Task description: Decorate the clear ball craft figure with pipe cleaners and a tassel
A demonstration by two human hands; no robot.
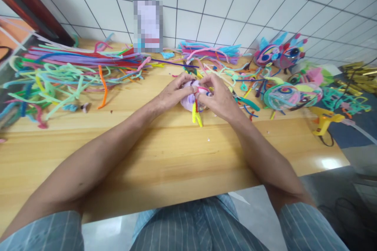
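Both my hands meet over the middle of the wooden table. My left hand curls around a small lilac pipe-cleaner figure from the left. My right hand grips the same figure from the right, fingers pinched at a red strand on its top. Two yellow pipe-cleaner ends hang below the figure and touch the table. Much of the figure is hidden by my fingers.
A big heap of loose coloured pipe cleaners covers the table's back left. Finished fish-like pipe-cleaner figures and scraps lie at the right, beside a yellow glue gun. A tiled wall stands behind.
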